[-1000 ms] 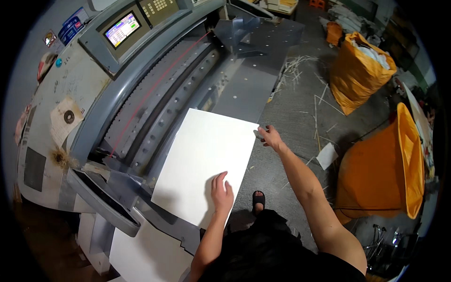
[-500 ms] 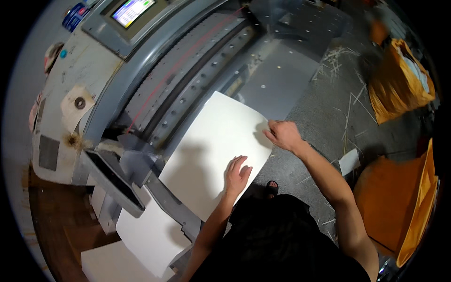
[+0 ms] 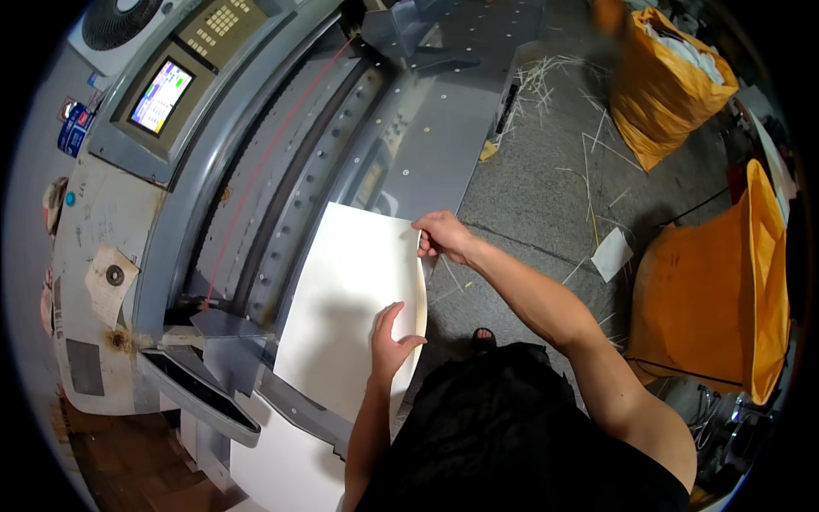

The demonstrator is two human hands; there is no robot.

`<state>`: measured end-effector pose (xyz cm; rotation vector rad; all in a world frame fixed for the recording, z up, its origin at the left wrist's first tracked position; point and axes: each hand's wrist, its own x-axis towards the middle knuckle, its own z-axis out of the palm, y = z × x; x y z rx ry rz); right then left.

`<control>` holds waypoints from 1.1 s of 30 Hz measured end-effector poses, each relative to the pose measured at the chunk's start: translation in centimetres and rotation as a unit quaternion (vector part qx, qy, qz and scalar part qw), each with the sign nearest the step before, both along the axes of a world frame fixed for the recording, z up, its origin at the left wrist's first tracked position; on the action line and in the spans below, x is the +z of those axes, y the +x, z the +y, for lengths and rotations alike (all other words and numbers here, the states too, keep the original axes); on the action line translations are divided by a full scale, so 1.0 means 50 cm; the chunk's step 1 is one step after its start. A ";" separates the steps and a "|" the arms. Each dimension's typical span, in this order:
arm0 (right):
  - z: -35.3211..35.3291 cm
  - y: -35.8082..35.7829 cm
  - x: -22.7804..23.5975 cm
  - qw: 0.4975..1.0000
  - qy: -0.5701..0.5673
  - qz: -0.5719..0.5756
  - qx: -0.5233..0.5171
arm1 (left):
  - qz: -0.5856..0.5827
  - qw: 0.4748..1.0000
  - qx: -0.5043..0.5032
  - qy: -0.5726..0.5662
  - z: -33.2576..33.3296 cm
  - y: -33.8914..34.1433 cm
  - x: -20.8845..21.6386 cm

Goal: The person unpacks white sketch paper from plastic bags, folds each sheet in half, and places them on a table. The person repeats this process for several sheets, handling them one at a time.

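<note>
A large stack of white paper sheets (image 3: pixel 337 282) lies on the metal bed of a paper-cutting machine (image 3: pixel 177 247). My right hand (image 3: pixel 442 235) is closed on its far right corner, fingers curled around the edge. Along that right side the sheets bow up slightly, showing their thickness. Nearer to me, my left hand (image 3: pixel 394 346) rests on the stack by the right edge, thumb and fingers spread apart. The machine's red light line (image 3: pixel 277 162) runs across the bed left of the paper.
A lit screen (image 3: pixel 160 96) and keypad (image 3: pixel 217 30) sit on the machine. More white paper (image 3: pixel 277 461) lies below the bed at lower left. Orange sacks (image 3: pixel 670 85) stand on the right, with paper strips (image 3: pixel 546 81) scattered on the floor (image 3: pixel 520 196). A grey arm-like bracket (image 3: pixel 200 397) juts out.
The whole view has shifted, bringing the keypad and fan into sight. My right hand's fingers are now curled under the paper's corner. My left hand's thumb has swung outward over the right edge.
</note>
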<state>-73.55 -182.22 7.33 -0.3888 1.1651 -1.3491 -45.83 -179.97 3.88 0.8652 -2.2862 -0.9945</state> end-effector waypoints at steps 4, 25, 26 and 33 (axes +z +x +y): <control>0.000 0.003 0.013 1.000 0.012 0.000 -0.011 | 0.010 1.000 0.004 0.011 0.002 -0.002 -0.008; 0.231 0.435 -0.070 0.981 0.060 -0.034 0.183 | 0.143 0.902 0.026 0.407 -0.094 0.057 -0.069; 0.240 0.458 -0.061 0.980 0.047 -0.009 0.193 | 0.131 0.907 0.008 0.400 -0.098 0.055 -0.075; 0.268 0.551 -0.069 0.971 0.132 0.198 -0.003 | -0.062 0.990 -0.124 0.002 -0.063 0.002 0.055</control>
